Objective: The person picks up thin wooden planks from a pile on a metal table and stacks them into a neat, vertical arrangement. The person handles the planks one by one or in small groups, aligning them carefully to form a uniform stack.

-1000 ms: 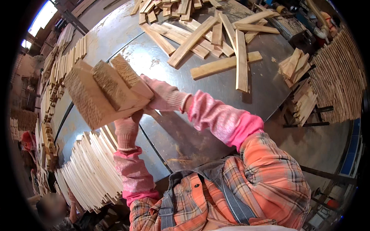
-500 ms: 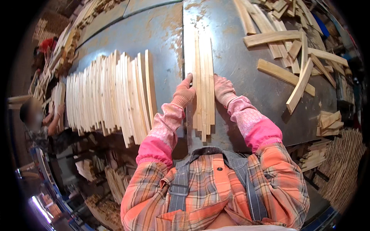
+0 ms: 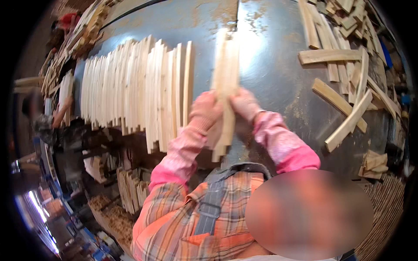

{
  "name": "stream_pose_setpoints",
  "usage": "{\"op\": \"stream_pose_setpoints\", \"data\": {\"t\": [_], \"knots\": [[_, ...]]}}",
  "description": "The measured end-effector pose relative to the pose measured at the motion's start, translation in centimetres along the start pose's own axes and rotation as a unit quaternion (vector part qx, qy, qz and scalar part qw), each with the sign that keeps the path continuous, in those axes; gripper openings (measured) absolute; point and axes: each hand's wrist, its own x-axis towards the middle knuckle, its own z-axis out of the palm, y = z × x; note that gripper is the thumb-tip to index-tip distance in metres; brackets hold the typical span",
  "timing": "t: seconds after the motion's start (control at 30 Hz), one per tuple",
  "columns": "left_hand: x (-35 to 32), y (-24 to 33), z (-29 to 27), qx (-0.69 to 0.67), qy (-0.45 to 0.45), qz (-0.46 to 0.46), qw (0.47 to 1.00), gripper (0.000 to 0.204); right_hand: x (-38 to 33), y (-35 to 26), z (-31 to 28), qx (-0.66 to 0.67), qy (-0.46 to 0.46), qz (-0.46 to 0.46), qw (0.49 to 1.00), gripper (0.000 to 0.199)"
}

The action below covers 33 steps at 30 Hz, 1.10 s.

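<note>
A narrow bundle of several pale wooden strips [image 3: 226, 65] lies lengthwise in front of me, slightly blurred by motion. My left hand [image 3: 205, 108], in a pinkish glove, is closed on its left side. From the other side my right hand [image 3: 245, 103], gloved the same way, presses against the bundle, its fingers partly hidden. Left of the bundle, a long row of similar wooden strips [image 3: 130, 82] stretches side by side over the grey metal tabletop [image 3: 278, 91]. The nearest strip of that row is a short gap from my left hand.
Loose, curved wooden offcuts [image 3: 339, 104] are heaped at the right and far right. A small wood pile [image 3: 374, 163] sits by the near right corner. At the far left another person's arm [image 3: 63, 111] reaches to upright strips. Sawdust patches dot the tabletop.
Both hands have carried the bundle left across the table seam, closer to the row of strips. The bundle now slants a little. My view has shifted, too.
</note>
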Motion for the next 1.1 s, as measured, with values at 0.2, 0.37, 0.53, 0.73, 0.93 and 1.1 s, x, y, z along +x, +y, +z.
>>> {"op": "stream_pose_setpoints", "data": {"t": [0.2, 0.37, 0.53, 0.73, 0.93, 1.1], "knots": [[-3.0, -6.2, 0.5, 0.130, 0.129, 0.128, 0.975, 0.058, 4.4, -1.0, 9.7, -0.002, -0.162, -0.012, 0.987, 0.058], [-2.5, -7.5, 4.2, 0.187, 0.118, 0.031, 0.975, 0.080, 0.6, 0.6, -5.7, -0.120, 0.033, 0.000, 0.992, 0.058], [-2.5, -7.8, 4.6, 0.116, 0.153, 0.040, 0.981, 0.078, -12.5, 6.2, -26.9, -0.377, 0.564, 0.197, 0.708, 0.075], [4.6, -1.4, 3.4, -0.011, 0.185, 0.195, 0.963, 0.060, -19.3, 22.2, -32.2, -0.025, 0.453, 0.421, 0.786, 0.117], [12.8, 14.3, 7.4, -0.100, 0.152, 0.280, 0.943, 0.044, -24.0, 21.8, -29.9, 0.135, 0.570, 0.186, 0.789, 0.060], [17.7, 28.2, 13.4, -0.046, 0.050, 0.254, 0.965, 0.033, -24.1, 22.2, -41.8, 0.023, 0.555, 0.111, 0.824, 0.055]]}}
